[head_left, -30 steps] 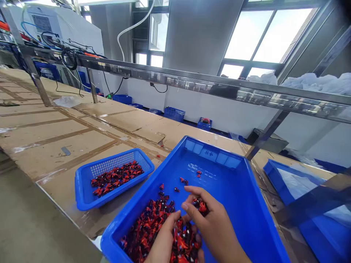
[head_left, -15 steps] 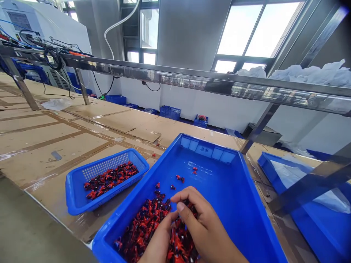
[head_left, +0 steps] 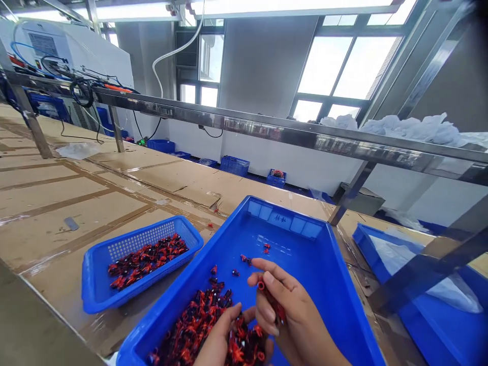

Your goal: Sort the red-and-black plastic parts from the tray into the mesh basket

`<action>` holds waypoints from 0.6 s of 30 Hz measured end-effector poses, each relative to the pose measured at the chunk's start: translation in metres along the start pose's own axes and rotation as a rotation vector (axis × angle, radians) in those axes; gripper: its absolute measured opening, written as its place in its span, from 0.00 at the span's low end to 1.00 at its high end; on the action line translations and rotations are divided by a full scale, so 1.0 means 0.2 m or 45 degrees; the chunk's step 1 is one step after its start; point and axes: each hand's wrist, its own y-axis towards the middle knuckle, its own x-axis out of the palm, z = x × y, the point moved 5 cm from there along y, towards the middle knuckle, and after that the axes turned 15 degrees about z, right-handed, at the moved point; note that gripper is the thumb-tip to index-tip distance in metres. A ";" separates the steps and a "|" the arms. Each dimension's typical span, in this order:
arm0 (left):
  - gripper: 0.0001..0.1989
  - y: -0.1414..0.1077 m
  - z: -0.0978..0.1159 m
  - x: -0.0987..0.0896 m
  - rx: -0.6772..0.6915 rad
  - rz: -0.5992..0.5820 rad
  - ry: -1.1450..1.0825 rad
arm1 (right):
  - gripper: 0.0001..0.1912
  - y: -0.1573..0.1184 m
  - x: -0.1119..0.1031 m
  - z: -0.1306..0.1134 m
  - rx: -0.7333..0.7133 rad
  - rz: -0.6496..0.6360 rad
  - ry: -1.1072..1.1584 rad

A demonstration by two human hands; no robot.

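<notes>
Holding a few small red-and-dark pieces point(head_left: 271, 300) between closed fingers point(head_left: 267, 279), the right hand point(head_left: 295, 320) is over the blue plastic tray point(head_left: 282, 204). The left hand point(head_left: 219, 343) touches the pile point(head_left: 194, 325) at the tray's near left corner; I cannot tell if it grips. More pieces point(head_left: 147, 262) lie in a blue basket point(head_left: 114, 290) beside the tray.

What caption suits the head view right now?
Right hand holds red-and-black pieces above blue plastic tray; left hand touches the pile.

Beneath my left hand point(head_left: 221, 340) and right hand point(head_left: 290, 315) I count one blue tray point(head_left: 301, 229) and uncountable red pieces point(head_left: 190, 325). One blue mesh basket point(head_left: 141, 244) sits left of them, one lined blue tray point(head_left: 360, 234) right.
</notes>
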 end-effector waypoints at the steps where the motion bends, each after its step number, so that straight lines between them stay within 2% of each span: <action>1: 0.22 0.01 0.00 0.00 -0.019 0.009 -0.019 | 0.13 0.01 0.00 0.00 0.048 0.018 0.068; 6: 0.28 0.00 0.00 -0.02 -0.045 0.102 -0.056 | 0.11 0.05 -0.07 0.01 0.184 0.193 0.185; 10: 0.27 -0.03 0.00 -0.02 -0.077 0.051 -0.045 | 0.11 0.06 -0.11 0.03 0.271 0.245 0.134; 13: 0.25 -0.04 0.01 -0.03 -0.079 0.043 -0.024 | 0.09 0.06 -0.10 0.01 0.226 0.183 0.139; 18: 0.24 -0.04 0.01 -0.04 -0.048 0.046 -0.024 | 0.06 0.05 -0.05 -0.01 0.220 -0.013 0.175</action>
